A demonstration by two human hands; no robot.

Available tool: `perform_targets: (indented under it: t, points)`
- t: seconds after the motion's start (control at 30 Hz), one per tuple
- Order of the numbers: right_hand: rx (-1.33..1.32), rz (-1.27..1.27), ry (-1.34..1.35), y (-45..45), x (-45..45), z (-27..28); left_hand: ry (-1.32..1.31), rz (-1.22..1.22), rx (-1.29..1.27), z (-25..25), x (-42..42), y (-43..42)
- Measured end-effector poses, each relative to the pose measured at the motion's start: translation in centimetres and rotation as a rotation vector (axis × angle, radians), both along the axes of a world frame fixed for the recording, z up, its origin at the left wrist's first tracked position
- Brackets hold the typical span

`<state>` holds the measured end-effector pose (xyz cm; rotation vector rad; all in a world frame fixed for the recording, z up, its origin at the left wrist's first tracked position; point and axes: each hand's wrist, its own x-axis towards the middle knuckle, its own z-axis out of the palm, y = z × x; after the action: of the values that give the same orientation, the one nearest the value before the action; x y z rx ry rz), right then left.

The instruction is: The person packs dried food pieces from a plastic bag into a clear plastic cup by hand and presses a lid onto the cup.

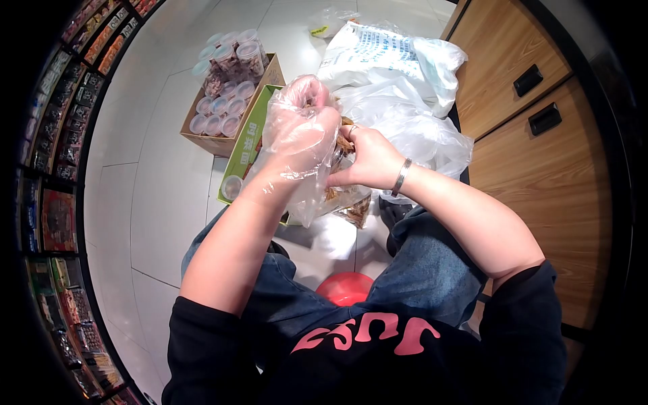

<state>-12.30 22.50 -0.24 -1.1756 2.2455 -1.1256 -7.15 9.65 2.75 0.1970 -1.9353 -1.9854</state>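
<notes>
While the carton (208,144) of cups (223,106) sits left of the green box (244,154), plastic-covered left hand (308,116) curls over the box's right side; can't tell if it's pinching. Right of box: brown food (343,144), right hand (371,159) spread around it. Probably a gathering step; next calls for a firm pinch.

The left arm (236,236) and right arm (466,216) are stretched forward, forearms bared, with both hands held close together. Under clear plastic (307,196), the left hand (307,121) is curled, its fingers folded inward. The right hand (370,156) is turned toward it, thumb parted from the fingers, elbow angled outward.
</notes>
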Motion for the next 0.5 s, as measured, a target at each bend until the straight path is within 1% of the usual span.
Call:
perform_targets:
  t: [0.07,0.13,0.17,0.23,0.3,0.37,0.4,0.43,0.5]
  points:
    - [0.028,0.002,0.015,0.0,0.0,0.2,0.019,0.005,-0.024,0.2,0.0,0.0]
    - [0.042,0.036,-0.040,0.0,0.1,0.7,0.072,-0.077,0.014,0.8,0.2,-0.4]
    - [0.041,0.034,-0.041,0.0,0.0,0.6,0.071,-0.079,0.013,1.2,0.3,-0.7]
    - [0.056,0.123,0.021,0.2,-0.3,0.3,0.034,-0.180,0.022,1.7,0.3,-1.4]
    - [0.006,0.136,-0.022,0.4,-0.5,-0.3,0.038,-0.185,0.069,1.7,0.4,-1.6]
    - [-0.043,0.153,-0.067,0.6,-0.8,-0.5,0.091,-0.265,-0.086,1.7,0.5,-1.9]
    - [-0.002,0.180,-0.069,0.7,-0.9,-0.2,0.152,-0.326,-0.114,1.5,0.3,-2.1]
    - [0.038,0.206,-0.071,0.8,-1.0,0.1,0.151,-0.326,-0.114,1.4,0.3,-2.2]
    - [0.079,0.214,-0.057,1.0,-0.8,0.8,0.185,-0.348,-0.250,1.5,0.3,-2.4]
